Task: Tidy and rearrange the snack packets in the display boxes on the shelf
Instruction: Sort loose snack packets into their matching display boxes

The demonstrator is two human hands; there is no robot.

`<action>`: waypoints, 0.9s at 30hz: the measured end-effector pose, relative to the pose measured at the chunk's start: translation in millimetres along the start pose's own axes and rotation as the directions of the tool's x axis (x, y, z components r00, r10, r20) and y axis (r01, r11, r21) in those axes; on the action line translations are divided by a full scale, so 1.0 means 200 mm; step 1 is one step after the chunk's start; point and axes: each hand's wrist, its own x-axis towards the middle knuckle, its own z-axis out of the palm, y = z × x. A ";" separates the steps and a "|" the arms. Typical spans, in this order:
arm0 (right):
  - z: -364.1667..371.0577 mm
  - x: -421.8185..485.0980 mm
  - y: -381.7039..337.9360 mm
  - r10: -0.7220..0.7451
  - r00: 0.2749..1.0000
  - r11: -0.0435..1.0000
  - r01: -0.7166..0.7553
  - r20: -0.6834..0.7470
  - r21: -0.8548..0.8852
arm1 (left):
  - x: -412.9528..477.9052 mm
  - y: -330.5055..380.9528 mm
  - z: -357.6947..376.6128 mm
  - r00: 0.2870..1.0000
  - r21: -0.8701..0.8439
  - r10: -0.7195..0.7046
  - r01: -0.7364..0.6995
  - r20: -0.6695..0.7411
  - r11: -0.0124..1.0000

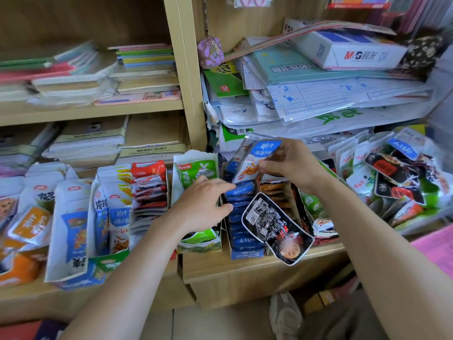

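The right grip [291,163] pinches a blue-and-white foil snack packet [257,157] by its side edge, probably light, limp and slippery, while the left grip [203,204], fingers spread, touches the row of blue packets [241,191].

The right hand [291,163] pinches a blue-and-white snack packet [257,159] above the blue display box [246,253]. The left hand [203,204] rests straight fingers on the row of blue packets [241,190] inside. A black packet [277,227] lies tilted across the box fronts.
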 end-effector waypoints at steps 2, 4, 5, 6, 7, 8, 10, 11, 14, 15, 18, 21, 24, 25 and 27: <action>-0.03 0.00 0.01 0.022 1.000 0.998 -0.023 0.014 0.064 | 0.00 0.00 0.00 1.000 -0.003 0.006 -0.006 0.005 1.000; -0.06 0.00 0.03 0.036 0.999 0.997 -0.038 0.027 0.068 | 0.00 -0.01 0.00 1.000 -0.012 0.010 -0.010 0.018 1.000; -0.06 0.00 0.03 0.042 0.999 0.998 -0.043 0.030 0.047 | 0.00 -0.01 0.01 1.000 -0.013 0.012 -0.012 0.017 1.000; -0.06 0.00 0.03 0.046 0.998 0.999 -0.047 0.032 0.024 | 0.00 -0.01 0.01 1.000 -0.012 0.014 -0.014 0.009 1.000; -0.05 0.00 0.03 0.049 0.998 0.999 -0.049 0.028 -0.006 | 0.00 -0.01 0.01 1.000 -0.007 0.016 -0.016 -0.008 1.000; -0.05 -0.01 0.03 0.043 0.999 0.998 -0.042 0.016 -0.045 | 0.00 -0.02 0.01 0.999 -0.002 0.020 -0.020 -0.030 1.000; -0.02 -0.01 0.02 0.005 1.000 0.986 -0.010 -0.028 -0.167 | 0.00 -0.02 0.00 0.996 0.004 0.034 -0.034 -0.077 0.999; -0.01 -0.01 0.01 -0.019 0.999 0.975 0.011 -0.034 -0.224 | -0.01 -0.02 0.00 0.994 -0.005 0.040 -0.041 -0.098 0.999; 0.04 0.01 0.01 -0.068 0.998 0.914 0.065 0.006 -0.401 | 0.00 -0.03 0.00 0.974 -0.091 0.045 -0.067 -0.222 0.994; 0.06 0.01 0.01 -0.073 0.997 0.881 0.075 0.023 -0.468 | 0.01 -0.03 0.00 0.958 -0.141 0.034 -0.077 -0.286 0.987; 0.10 0.03 0.03 -0.075 0.997 0.822 0.079 0.030 -0.564 | 0.06 -0.03 -0.04 0.899 -0.281 -0.023 -0.113 -0.438 0.953; 0.13 0.04 0.04 -0.073 0.996 0.803 0.084 0.043 -0.589 | 0.11 0.00 -0.06 0.880 -0.308 -0.003 -0.163 -0.475 0.937; 0.12 0.04 0.05 -0.084 0.995 0.802 0.097 0.051 -0.589 | 0.16 0.01 -0.05 0.863 -0.282 -0.001 -0.164 -0.505 0.945; 0.11 0.03 0.04 -0.097 0.994 0.809 0.106 0.046 -0.578 | 0.17 0.01 -0.04 0.853 -0.268 -0.012 -0.151 -0.522 0.952; 0.10 0.02 0.04 -0.135 0.991 0.841 0.124 0.018 -0.526 | 0.20 0.02 -0.06 0.844 -0.221 -0.007 -0.132 -0.536 0.966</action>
